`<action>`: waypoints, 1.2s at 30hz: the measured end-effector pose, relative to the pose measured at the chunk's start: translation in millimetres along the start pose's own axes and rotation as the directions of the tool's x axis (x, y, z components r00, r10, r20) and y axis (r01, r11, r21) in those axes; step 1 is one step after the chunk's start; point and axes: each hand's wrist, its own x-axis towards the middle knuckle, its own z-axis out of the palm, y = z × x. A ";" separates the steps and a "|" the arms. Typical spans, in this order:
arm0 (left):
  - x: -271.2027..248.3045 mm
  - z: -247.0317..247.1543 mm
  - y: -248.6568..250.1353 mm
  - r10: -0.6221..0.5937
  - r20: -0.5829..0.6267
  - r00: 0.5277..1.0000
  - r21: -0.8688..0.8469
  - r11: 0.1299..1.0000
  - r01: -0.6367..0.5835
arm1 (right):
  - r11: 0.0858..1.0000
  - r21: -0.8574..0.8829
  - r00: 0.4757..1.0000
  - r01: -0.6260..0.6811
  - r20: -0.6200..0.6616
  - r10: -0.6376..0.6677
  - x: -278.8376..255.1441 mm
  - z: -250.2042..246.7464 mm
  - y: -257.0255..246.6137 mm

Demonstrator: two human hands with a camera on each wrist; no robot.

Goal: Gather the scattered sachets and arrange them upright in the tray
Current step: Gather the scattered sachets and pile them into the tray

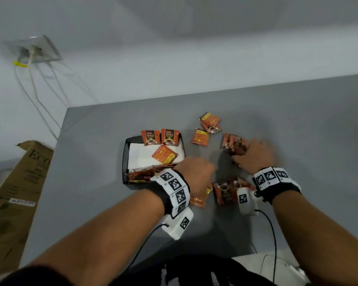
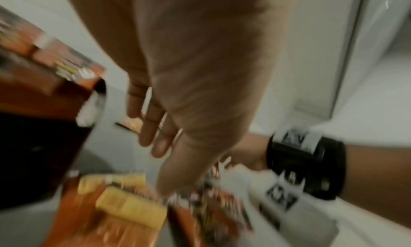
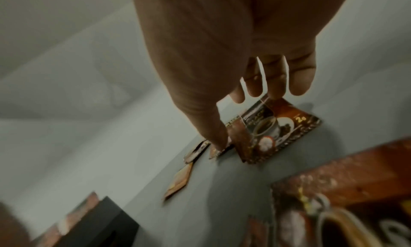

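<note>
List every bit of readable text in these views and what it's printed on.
"D2X" and "BLACK": two sachets standing at the back of the tray.
"ECO": cardboard box; its smaller print is too blurred.
"2", then a cut-off character: sachet under the right hand.
Wristband codes: patterns, no words.

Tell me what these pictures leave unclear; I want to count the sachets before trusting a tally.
- Sachets under the left hand: head view, wrist and band cover them.
- Right hand grip on the sachets beneath it: head view blurred; right wrist view shows fingertips only.
- Row at the tray near edge: too packed to count.
- Left wrist view: motion blur smears sachet print.
</note>
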 end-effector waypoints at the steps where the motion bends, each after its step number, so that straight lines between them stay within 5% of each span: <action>1: 3.9 6.2 8.0 0.005 0.056 0.998 0.096 0.995 -0.010 | 0.998 0.041 0.999 0.044 0.006 -0.044 -3.0 3.0 3.7; 4: 11.5 30.5 14.8 -0.059 0.134 0.989 0.275 0.961 0.020 | 0.978 0.110 0.965 0.176 0.175 -0.194 -20.3 5.8 8.8; 8: 12.9 44.8 8.2 -0.043 0.046 0.998 0.265 0.964 0.030 | 0.906 0.089 0.840 0.414 0.346 -0.418 -45.4 10.6 7.3; 13: 13.9 38.7 9.3 -0.011 0.044 0.999 0.209 0.978 0.001 | 0.855 -0.103 0.819 0.508 0.366 -0.442 -50.7 30.1 9.0; 19: 21.1 43.6 18.6 -0.148 0.199 0.969 0.190 0.976 0.110 | 0.844 0.009 0.809 0.536 0.279 -0.517 -52.2 31.7 14.5; 23: 21.9 47.0 25.1 -0.177 0.189 0.966 0.146 0.978 0.150 | 0.868 0.238 0.812 0.435 0.313 -0.492 -46.8 18.7 24.0; 28: 18.2 38.9 27.0 -0.193 0.149 0.970 -0.103 0.972 0.209 | 0.850 0.483 0.922 0.208 0.193 -0.336 -29.7 -12.8 36.5; 30: 18.6 27.5 26.1 -0.201 0.185 0.962 -0.196 0.952 0.236 | 0.880 0.437 0.940 0.185 0.183 -0.289 -23.3 -15.8 42.6; 33: 26.5 13.3 24.6 -0.243 0.238 0.940 -0.093 0.958 0.271 | 0.934 0.270 0.930 0.235 0.217 -0.296 -22.0 -7.0 44.5; 36: 33.0 12.2 32.4 -0.248 0.265 0.932 -0.018 0.965 0.262 | 0.966 0.212 0.932 0.151 0.295 -0.210 -28.2 12.2 44.9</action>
